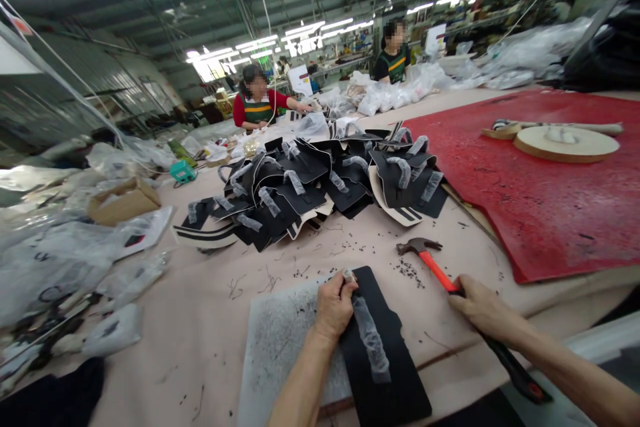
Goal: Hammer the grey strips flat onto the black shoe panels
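Note:
My right hand (483,307) is closed around the shaft of a claw hammer (437,270), which has an orange and black handle. The hammer's head points away from me over the table. My left hand (336,305) pinches the far end of a plastic-wrapped strap handle (370,333) on a flat black panel (387,347). Part of the panel lies over a scuffed whitish board (280,327). Small dark bits (410,273) are scattered on the table near the hammer head.
A heap of black panels with wrapped handles (300,187) lies ahead. To the right is a red sheet (540,193) bearing a tape roll (565,143). A cardboard box (125,203) and plastic bags (60,267) stand left. Two people (257,100) sit across the table.

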`<state>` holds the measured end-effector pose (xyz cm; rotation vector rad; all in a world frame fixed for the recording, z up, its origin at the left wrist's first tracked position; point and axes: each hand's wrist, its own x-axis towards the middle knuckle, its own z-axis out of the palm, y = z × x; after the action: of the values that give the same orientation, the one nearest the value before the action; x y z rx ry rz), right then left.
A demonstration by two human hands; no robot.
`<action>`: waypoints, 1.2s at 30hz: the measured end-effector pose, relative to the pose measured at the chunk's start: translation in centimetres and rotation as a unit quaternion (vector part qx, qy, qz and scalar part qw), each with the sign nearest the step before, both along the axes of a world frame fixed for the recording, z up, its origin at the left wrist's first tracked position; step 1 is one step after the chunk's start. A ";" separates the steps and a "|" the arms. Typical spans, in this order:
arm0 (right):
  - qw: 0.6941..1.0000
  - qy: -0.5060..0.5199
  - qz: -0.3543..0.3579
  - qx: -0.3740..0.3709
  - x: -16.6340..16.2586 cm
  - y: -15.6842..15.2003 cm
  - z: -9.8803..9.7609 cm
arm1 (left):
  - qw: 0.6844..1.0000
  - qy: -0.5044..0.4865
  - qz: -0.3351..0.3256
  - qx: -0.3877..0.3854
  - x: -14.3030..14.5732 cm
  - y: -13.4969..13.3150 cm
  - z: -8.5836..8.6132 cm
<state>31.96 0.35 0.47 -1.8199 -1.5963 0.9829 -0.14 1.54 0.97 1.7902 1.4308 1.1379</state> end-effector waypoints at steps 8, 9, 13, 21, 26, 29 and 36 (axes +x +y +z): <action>0.995 0.091 -0.015 0.045 -6.0 -1.4 8.2 | 0.999 0.028 -0.023 0.032 0.2 -0.4 0.1; 0.992 0.048 0.003 0.114 -6.6 -1.8 8.7 | 0.999 0.027 -0.022 0.035 0.2 -0.4 0.0; 0.925 -0.169 0.159 0.300 -7.7 -2.2 10.1 | 0.999 0.030 -0.015 0.039 0.2 -0.3 -0.4; 0.917 -0.091 0.019 0.388 -8.9 -1.4 14.2 | 0.998 0.010 -0.018 0.051 0.1 -0.3 -0.6; 0.907 -0.243 0.215 0.267 -7.8 -2.3 10.4 | 0.998 0.042 -0.025 0.028 0.1 -0.1 -0.8; 0.923 -0.285 0.203 0.159 -5.9 -1.9 8.4 | 0.998 0.038 -0.024 0.036 0.1 -0.1 -0.8; 0.932 -0.337 0.109 0.078 -2.9 0.0 1.4 | 0.999 0.011 -0.025 0.037 -0.1 0.0 -1.1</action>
<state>29.11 0.33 1.87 -2.0133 -2.2395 0.2864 -0.20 1.55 -0.13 1.8842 1.3648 1.1635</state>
